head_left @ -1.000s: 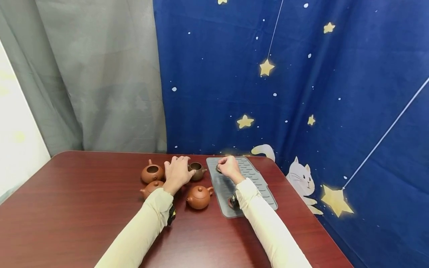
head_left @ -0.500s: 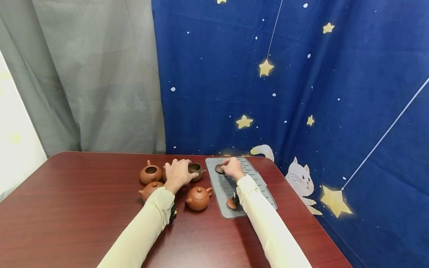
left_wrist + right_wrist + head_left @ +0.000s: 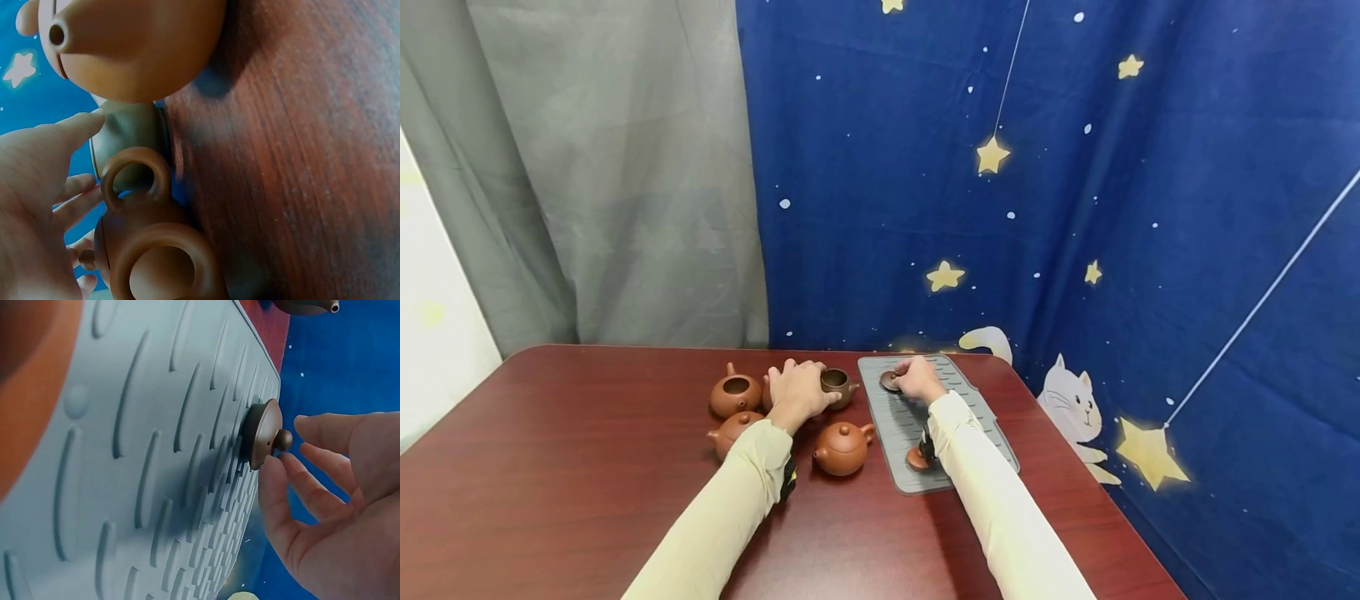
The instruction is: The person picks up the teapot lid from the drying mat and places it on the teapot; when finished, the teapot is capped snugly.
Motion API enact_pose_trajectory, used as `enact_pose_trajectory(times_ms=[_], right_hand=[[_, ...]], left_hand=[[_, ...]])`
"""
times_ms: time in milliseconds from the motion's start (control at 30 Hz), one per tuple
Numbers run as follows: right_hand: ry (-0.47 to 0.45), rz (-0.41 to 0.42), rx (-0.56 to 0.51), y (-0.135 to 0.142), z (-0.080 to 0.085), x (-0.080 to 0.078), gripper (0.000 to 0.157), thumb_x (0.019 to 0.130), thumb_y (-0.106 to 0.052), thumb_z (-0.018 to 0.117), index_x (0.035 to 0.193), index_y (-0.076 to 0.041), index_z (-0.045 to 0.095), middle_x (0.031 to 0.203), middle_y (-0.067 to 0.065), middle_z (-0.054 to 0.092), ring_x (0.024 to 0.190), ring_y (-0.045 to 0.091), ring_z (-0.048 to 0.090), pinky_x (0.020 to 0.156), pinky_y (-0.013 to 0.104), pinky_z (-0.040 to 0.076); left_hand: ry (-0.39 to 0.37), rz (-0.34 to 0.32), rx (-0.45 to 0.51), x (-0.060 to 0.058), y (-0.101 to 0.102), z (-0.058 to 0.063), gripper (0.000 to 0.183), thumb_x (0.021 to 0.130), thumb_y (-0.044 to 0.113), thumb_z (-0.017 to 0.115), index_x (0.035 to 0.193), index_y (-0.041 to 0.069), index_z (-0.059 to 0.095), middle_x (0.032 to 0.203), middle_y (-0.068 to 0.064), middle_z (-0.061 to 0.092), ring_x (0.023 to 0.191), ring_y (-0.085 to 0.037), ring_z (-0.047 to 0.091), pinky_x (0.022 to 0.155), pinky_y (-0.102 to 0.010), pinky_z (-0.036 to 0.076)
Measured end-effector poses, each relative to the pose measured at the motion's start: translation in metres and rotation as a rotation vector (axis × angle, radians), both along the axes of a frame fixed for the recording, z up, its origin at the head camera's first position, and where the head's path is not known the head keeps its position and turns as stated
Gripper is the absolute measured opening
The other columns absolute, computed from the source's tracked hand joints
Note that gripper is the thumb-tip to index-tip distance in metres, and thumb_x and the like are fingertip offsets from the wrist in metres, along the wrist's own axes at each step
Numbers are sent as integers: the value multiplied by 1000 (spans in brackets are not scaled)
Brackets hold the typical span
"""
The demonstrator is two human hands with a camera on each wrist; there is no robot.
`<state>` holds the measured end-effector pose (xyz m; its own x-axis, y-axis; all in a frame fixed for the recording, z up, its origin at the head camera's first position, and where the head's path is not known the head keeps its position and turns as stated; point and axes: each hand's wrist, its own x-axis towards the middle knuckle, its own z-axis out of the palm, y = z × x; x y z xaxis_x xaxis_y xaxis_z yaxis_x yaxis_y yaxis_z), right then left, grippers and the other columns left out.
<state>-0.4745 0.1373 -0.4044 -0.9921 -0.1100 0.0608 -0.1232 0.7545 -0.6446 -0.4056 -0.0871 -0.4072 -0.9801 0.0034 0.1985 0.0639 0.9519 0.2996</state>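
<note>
My left hand (image 3: 797,387) holds a dark brown lidless teapot (image 3: 838,388), the thumb at its near side and fingers at its far side. In the left wrist view the thumb tip meets that pot's body (image 3: 128,134). On the grey ribbed mat (image 3: 887,425) lies a dark brown teapot lid (image 3: 889,381), knob outward. My right hand (image 3: 919,380) is close around the lid, its fingers parted from the knob in the right wrist view; one fingertip is right at the lid's edge (image 3: 265,434).
An orange-brown lidless teapot (image 3: 735,397) stands at the left. Two lidded teapots, one left (image 3: 730,431) and one nearer the middle (image 3: 842,450), stand in front; another is mostly hidden behind my left hand. A reddish lid (image 3: 916,459) lies on the mat beside my right wrist.
My right hand has set the dark lid down on the mat and loosened its fingers from the knob, drawing slightly right. The left hand stays on the dark teapot.
</note>
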Motion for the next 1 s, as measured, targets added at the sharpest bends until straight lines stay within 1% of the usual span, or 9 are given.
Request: enact_pose_trajectory(times_ms=[67, 200, 267, 367, 467, 567, 667, 867, 1000], right_hand=[[3, 21, 23, -1, 0, 1, 26, 86, -2, 70, 112, -2, 73, 104, 11, 73, 73, 15, 64, 55, 25, 50], [37, 50, 87, -2, -1, 1, 22, 87, -4, 70, 109, -3, 75, 100, 9, 72, 90, 21, 66, 72, 31, 53], [55, 46, 118, -3, -1, 0, 19, 88, -6, 71, 106, -5, 76, 100, 7, 73, 98, 23, 65, 81, 34, 52], [70, 32, 147, -4, -2, -2, 14, 88, -8, 72, 101, -8, 77, 101, 5, 73, 103, 25, 65, 87, 37, 52], [70, 8, 162, -6, -1, -1, 10, 87, -9, 74, 95, -10, 79, 100, 3, 73, 102, 23, 65, 86, 37, 52], [64, -9, 166, -6, 0, -1, 5, 85, -10, 77, 90, -11, 78, 97, 2, 72, 96, 21, 65, 82, 35, 53], [78, -24, 196, -5, 0, 2, 4, 84, -12, 79, 86, -12, 76, 92, 1, 72, 90, 20, 65, 78, 35, 53], [95, -48, 313, -5, 0, 7, 3, 89, -18, 74, 92, -17, 76, 97, -1, 71, 92, 19, 66, 80, 40, 52], [99, -58, 336, -6, -1, 9, 3, 91, -22, 72, 90, -21, 75, 97, -3, 71, 90, 18, 66, 78, 42, 52]], left_hand=[[4, -2, 1, 0, 0, 0, 60, 83, 48, 76, 131, 14, 64, 122, -8, 66, 114, -35, 49, 93, -57, 30], [2, -7, -6, -1, -2, 0, 58, 85, 47, 74, 131, 15, 64, 123, -8, 65, 115, -35, 48, 94, -57, 30], [-8, -8, -5, -2, -3, -1, 57, 86, 47, 74, 132, 15, 63, 125, -8, 65, 116, -35, 48, 95, -57, 29], [-15, -4, -3, -3, -4, -1, 58, 85, 45, 75, 133, 15, 63, 126, -8, 64, 116, -35, 47, 95, -57, 28], [-20, -5, -1, -3, -5, -1, 58, 84, 44, 76, 132, 14, 63, 126, -9, 64, 116, -36, 47, 95, -58, 28], [-28, -6, -10, -4, -5, 0, 58, 84, 45, 77, 132, 14, 63, 126, -8, 64, 115, -36, 46, 96, -59, 27], [-29, -13, -22, -4, -4, 0, 58, 85, 46, 75, 133, 15, 62, 127, -8, 64, 117, -36, 46, 96, -59, 27], [-38, -9, -17, -4, -2, -1, 59, 86, 46, 75, 134, 16, 61, 126, -7, 64, 119, -36, 45, 98, -59, 27], [-41, -2, -1, -4, -1, -4, 58, 86, 45, 75, 134, 15, 62, 126, -8, 64, 119, -37, 45, 98, -60, 27]])
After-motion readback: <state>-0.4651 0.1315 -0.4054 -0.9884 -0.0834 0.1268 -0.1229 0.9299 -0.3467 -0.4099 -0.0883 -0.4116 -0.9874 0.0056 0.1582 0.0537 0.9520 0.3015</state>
